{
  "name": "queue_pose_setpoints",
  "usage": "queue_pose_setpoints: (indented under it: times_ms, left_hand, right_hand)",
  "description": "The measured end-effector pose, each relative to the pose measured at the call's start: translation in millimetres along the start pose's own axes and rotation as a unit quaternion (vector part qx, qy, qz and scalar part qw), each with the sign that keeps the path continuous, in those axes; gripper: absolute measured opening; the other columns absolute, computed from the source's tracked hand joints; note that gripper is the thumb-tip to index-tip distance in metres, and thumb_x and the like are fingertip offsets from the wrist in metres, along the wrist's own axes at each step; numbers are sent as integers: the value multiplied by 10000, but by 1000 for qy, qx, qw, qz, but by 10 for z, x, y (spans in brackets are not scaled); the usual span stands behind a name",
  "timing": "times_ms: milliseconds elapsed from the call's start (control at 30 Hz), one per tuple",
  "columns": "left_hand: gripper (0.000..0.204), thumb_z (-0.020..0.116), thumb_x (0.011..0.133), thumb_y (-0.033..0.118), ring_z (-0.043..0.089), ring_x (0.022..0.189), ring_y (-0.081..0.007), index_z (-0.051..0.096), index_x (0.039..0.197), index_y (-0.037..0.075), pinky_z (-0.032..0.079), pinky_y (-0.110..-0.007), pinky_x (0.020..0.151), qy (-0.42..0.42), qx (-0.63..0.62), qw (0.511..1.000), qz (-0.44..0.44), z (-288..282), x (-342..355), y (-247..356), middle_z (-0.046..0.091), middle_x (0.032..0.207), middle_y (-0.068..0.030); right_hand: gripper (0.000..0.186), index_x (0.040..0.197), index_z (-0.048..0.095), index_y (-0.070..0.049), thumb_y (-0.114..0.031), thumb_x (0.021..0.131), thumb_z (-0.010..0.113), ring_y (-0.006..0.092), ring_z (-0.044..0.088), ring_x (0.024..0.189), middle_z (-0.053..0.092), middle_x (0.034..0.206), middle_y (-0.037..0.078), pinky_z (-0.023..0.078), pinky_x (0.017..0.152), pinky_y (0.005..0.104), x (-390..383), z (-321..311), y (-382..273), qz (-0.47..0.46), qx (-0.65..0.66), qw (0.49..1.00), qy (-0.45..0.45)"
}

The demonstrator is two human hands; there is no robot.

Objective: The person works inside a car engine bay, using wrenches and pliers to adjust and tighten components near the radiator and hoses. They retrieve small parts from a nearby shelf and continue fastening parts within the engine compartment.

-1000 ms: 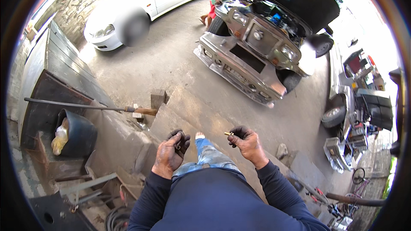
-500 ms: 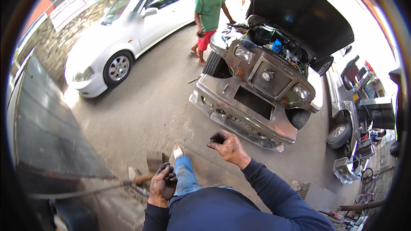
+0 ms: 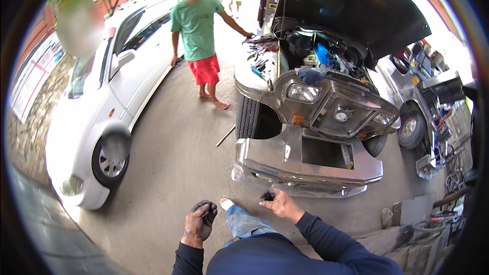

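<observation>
Black grease covers the fingers of both hands. My left hand (image 3: 199, 221) is held low in front of my body, its fingers curled in and pressed together. To its right my right hand (image 3: 281, 205) is closed in a pinch, thumb against the fingers, just short of a vehicle's metal front bumper (image 3: 275, 160). Whatever either hand holds, if anything, is too small or hidden to name. The vehicle has its black hood (image 3: 351, 10) raised over the engine bay (image 3: 326, 53), and a blue thing and a dark cloth (image 3: 310, 75) show there.
A person in a green shirt (image 3: 197, 28) stands by the left fender (image 3: 254, 79), one hand on it, where tools lie. A white car (image 3: 76, 132) is parked at left. A metal bar (image 3: 225, 136) lies on the ground near the front tyre (image 3: 248, 117). Another vehicle (image 3: 402, 86) stands at right.
My view has moved closer to the raised-hood vehicle and the person in green. Both hands stay closed in front of me. The wooden-handled thing beside my left hand is out of sight.
</observation>
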State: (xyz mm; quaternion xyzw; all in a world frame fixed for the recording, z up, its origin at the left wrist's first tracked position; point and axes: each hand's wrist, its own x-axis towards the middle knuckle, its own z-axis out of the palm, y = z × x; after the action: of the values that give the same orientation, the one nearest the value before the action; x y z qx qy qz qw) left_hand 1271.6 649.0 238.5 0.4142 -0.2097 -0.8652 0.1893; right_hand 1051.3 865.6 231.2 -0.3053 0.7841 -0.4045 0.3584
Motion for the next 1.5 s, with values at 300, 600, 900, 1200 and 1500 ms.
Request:
queue_pose_setpoints:
  times_ms: [300,600,900,1200,1500]
  left_hand:
    - [40,613,980,92,562,646,-106,618,941,86,478,-225,568,-76,107,981,-143,685,3470,1651,638,861,-32]
    - [131,684,970,113,455,573,-59,612,1073,77,352,-223,492,-215,281,908,-225,2291,6242,3074,569,796,31]
    - [300,704,928,255,631,739,-162,681,984,-39,525,-325,682,-423,641,638,59,4855,8540,3133,702,820,-85]
    - [257,702,850,264,711,922,-375,719,946,26,560,-453,841,-580,705,284,293,7114,9686,1697,735,948,-192]
    - [105,622,873,152,635,945,-354,653,961,103,544,-480,808,-676,576,168,428,7475,10241,841,617,988,-117]
  right_hand:
    - [343,1134,654,23,-188,886,762,244,696,933,733,997,165,538,860,372,3566,64,-147,41,65,986,150]
    - [263,1114,679,3,-171,925,733,238,693,976,729,1034,150,535,887,368,5857,-647,-861,4,92,939,332]
    - [238,1084,679,11,-108,896,766,201,698,897,738,976,138,554,827,335,7116,-1413,-1175,71,105,857,499]
    - [152,1024,679,-24,-110,929,760,90,613,807,657,878,5,519,741,254,7957,-3007,-365,137,-17,718,683]
    - [181,1014,692,-12,-113,889,776,141,643,771,694,851,67,521,727,306,8432,-3750,82,220,192,625,724]
